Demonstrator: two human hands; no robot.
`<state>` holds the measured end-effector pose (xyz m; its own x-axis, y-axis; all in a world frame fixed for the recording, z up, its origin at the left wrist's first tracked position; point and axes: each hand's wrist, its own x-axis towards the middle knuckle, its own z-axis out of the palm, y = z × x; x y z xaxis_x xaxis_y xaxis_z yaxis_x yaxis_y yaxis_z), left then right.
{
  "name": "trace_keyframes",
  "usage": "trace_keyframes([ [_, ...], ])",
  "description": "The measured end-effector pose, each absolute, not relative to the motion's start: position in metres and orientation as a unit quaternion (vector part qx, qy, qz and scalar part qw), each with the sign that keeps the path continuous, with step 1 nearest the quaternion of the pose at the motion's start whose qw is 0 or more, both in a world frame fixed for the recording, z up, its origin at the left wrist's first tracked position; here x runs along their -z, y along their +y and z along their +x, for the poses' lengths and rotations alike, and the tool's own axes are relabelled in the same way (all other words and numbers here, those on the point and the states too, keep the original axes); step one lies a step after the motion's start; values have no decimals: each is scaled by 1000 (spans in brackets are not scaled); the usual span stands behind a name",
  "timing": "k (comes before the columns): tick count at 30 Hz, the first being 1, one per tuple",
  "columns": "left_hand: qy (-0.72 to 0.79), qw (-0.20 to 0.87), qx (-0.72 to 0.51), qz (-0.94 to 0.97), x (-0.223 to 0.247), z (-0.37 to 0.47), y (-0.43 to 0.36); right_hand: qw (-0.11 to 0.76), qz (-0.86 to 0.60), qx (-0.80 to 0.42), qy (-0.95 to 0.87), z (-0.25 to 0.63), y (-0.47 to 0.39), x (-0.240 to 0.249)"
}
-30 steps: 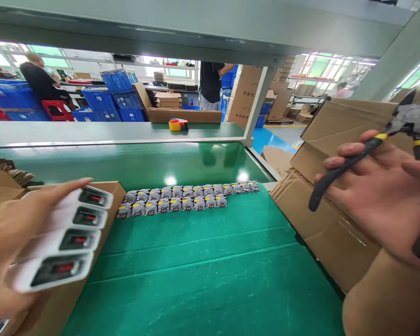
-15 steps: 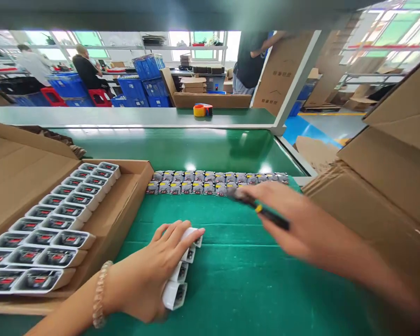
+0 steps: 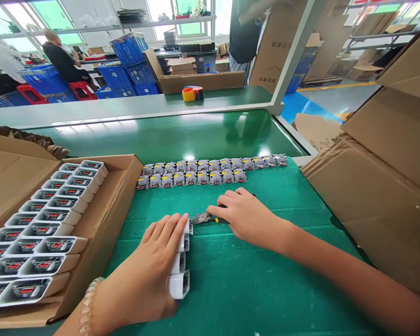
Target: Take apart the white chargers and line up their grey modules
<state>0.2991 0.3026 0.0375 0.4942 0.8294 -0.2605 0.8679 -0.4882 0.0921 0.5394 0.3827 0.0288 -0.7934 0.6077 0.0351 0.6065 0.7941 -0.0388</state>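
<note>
My left hand [image 3: 150, 268], a beaded bracelet on its wrist, is closed over a short row of white plastic housings [image 3: 179, 285] lying on the green work surface. Their open ends face right, with dark parts inside; the palm hides the rest. In my right hand [image 3: 245, 212] is a pair of pliers [image 3: 202, 218] with dark jaws and black handles with yellow bands. The jaws point left, right at the far end housing; whether they grip anything there I cannot tell. Beyond my hands lie two rows of small grey parts [image 3: 191, 178] with yellow marks.
At left, a cardboard box [image 3: 126, 186] holds rows of white housings with red-and-black insides [image 3: 44, 228]. Large cardboard cartons [image 3: 364, 186] stand at right. A tape dispenser [image 3: 192, 94] rests on the ledge behind. Several people and blue crates [image 3: 129, 51] are in the background.
My right hand has come down and left with the pliers, from the grey parts to the far end of the housings. My left hand keeps its hold. The camera view has shifted.
</note>
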Motion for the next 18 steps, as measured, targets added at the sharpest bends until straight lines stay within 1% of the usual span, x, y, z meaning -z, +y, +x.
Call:
trace_keyframes([
  [7, 488, 78, 78, 866, -36, 297, 303, 25, -309, -28, -950, 542, 388, -25],
  [12, 472, 48, 85, 876, -36, 297, 306, 41, -304, -18, -951, 540, 388, -19],
  [18, 460, 59, 60, 884, -29, 301, 310, 17, -330, 6, -944, 538, 379, -19],
])
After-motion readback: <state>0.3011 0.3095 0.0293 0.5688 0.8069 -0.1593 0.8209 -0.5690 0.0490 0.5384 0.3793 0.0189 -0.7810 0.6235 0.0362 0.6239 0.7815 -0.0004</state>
